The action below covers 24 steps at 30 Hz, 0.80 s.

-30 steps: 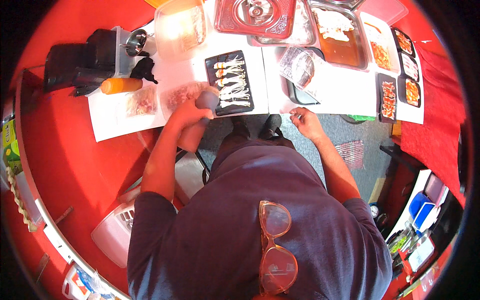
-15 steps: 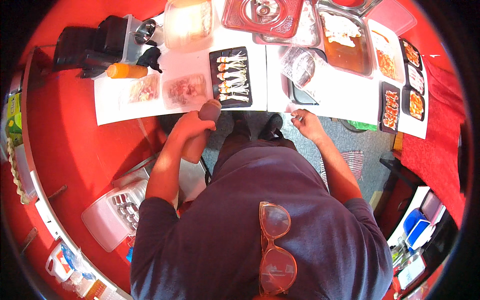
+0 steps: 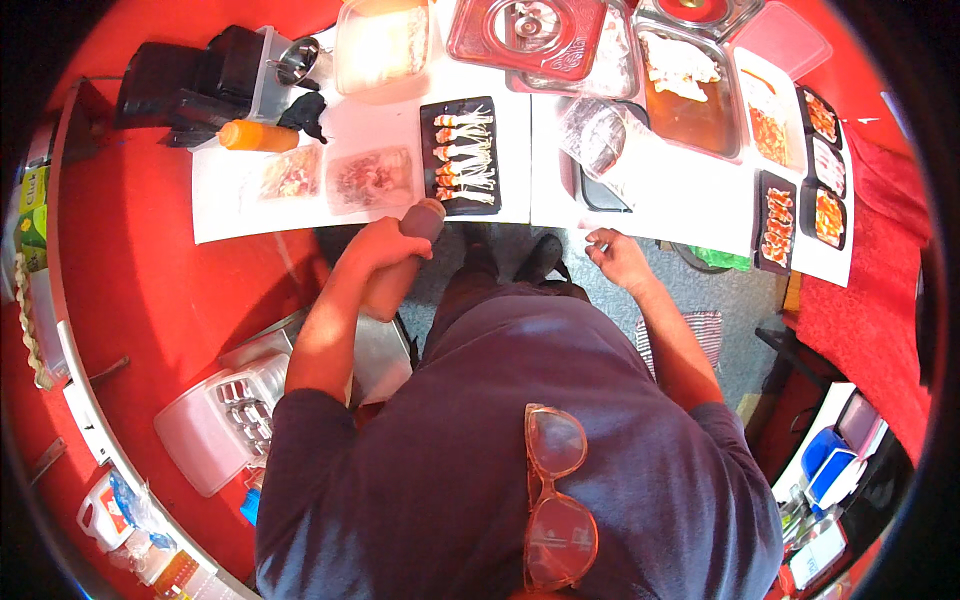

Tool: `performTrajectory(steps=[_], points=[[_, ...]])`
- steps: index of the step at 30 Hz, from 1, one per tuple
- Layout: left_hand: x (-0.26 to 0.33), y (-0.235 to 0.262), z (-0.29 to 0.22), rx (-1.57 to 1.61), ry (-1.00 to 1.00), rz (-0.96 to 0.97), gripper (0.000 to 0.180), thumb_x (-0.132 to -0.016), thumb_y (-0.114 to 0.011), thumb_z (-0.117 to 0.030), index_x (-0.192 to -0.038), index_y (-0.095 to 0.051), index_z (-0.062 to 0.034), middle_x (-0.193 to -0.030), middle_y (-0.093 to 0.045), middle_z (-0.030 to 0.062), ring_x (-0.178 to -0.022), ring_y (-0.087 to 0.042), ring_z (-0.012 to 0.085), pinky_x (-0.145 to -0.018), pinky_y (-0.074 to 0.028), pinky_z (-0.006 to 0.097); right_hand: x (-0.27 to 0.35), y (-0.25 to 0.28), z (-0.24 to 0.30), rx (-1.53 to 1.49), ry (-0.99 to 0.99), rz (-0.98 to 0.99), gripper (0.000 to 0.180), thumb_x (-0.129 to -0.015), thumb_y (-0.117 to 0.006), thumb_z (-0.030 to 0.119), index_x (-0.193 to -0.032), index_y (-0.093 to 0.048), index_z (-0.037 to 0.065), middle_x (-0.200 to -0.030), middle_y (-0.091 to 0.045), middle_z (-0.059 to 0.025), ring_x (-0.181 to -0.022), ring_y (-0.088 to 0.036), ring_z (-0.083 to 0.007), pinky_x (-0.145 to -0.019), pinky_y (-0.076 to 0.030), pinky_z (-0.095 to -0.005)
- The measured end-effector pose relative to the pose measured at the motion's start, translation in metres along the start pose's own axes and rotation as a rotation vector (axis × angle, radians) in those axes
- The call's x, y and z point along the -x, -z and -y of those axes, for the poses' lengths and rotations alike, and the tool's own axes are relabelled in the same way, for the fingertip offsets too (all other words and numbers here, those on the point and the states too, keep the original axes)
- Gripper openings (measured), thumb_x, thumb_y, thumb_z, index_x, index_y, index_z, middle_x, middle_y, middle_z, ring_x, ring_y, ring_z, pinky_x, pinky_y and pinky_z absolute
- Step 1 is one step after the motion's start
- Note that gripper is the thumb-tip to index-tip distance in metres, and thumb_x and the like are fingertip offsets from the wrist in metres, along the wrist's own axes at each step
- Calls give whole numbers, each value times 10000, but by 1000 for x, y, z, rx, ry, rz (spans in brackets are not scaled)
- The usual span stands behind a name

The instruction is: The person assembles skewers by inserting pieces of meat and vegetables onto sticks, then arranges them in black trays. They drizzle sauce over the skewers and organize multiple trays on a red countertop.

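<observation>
My left hand (image 3: pixel 377 247) grips a brown squeeze bottle (image 3: pixel 400 262), held tilted at the counter's near edge, its cap end close to a black tray of wrapped skewers (image 3: pixel 462 155). My right hand (image 3: pixel 618 258) hovers empty, fingers loosely curled, just below the white paper (image 3: pixel 660 190) on the counter, near a clear wrapped tray (image 3: pixel 597 140). Two wrapped packs of meat (image 3: pixel 372 178) lie on the left sheet of paper.
An orange bottle (image 3: pixel 255 135) and black boxes (image 3: pixel 190 80) sit at the far left. Metal pans with food (image 3: pixel 690 85), a red lid (image 3: pixel 525 35) and small black trays (image 3: pixel 778 215) line the right. A white plastic basket (image 3: pixel 225 425) stands by my left side.
The left hand with the brown bottle has drawn back from the skewer tray toward the counter edge. The right hand has stayed at the edge.
</observation>
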<state>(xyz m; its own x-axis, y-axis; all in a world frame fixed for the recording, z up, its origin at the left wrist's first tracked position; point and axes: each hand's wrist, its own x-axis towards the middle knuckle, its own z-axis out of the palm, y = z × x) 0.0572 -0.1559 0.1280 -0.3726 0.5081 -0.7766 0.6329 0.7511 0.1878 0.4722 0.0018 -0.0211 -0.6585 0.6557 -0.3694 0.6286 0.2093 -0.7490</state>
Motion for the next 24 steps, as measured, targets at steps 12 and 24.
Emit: performTrajectory(steps=[12,24], points=[[-10,4,-5,-4,-65,60,703,-569,-819,-516,-979,-762,51,-979,-754,242,-906,-743,337,-819,-562,397,5,1,1,14,-74,44,304,-895,-725,222,-1130,-729,29,-1040,-741,-196,-932,-729,-348,-856,-565,-442],[-25,21,-24,84,-17,-76,746,-570,-829,-502,-1038,-746,73,-998,-752,239,-912,-743,344,-823,-566,399,6,-4,-4,59,-63,72,325,-898,-736,224,-1163,-718,36,-1043,-744,-174,-900,-726,-306,-838,-567,-416]])
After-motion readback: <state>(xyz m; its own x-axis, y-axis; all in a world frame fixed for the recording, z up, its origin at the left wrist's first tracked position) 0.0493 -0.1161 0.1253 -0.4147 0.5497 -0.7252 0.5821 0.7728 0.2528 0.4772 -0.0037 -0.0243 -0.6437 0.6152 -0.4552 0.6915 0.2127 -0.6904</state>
